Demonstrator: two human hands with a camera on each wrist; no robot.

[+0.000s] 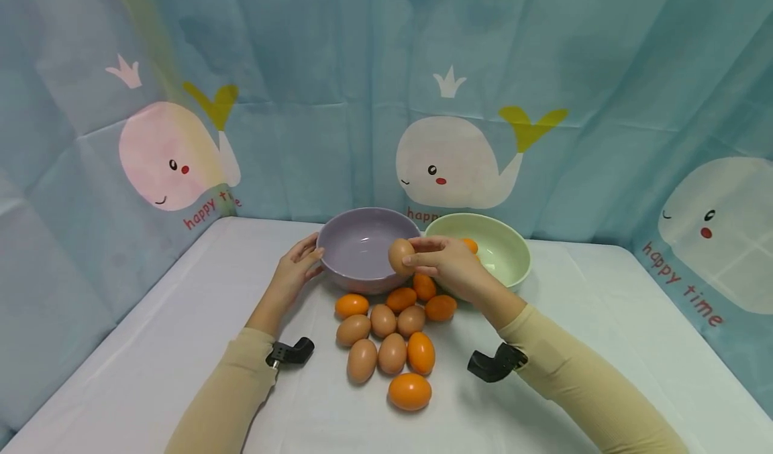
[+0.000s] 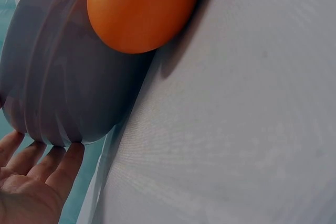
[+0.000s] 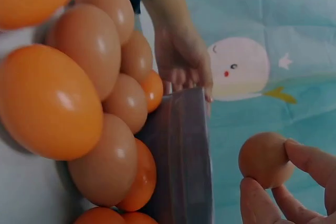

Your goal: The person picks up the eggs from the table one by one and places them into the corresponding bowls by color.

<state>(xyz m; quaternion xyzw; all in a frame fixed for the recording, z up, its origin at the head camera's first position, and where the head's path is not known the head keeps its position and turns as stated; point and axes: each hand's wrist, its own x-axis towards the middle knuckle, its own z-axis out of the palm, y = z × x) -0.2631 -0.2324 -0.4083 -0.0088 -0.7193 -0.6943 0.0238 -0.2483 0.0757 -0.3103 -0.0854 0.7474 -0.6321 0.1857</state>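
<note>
Egg (image 1: 399,257) in right hand's (image 1: 451,262) pinch, clear of purple bowl's (image 1: 356,282) rim, left hand's (image 1: 294,268) grip on left edge

green bowl (image 1: 504,249) partly hidden by right hand (image 1: 451,263), rightmost whale print (image 1: 727,239) cut off at edge

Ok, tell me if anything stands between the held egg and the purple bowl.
Nothing visible: the right grip holds the egg higher than the bowl, and the left grip is at the bowl's left side.
</note>
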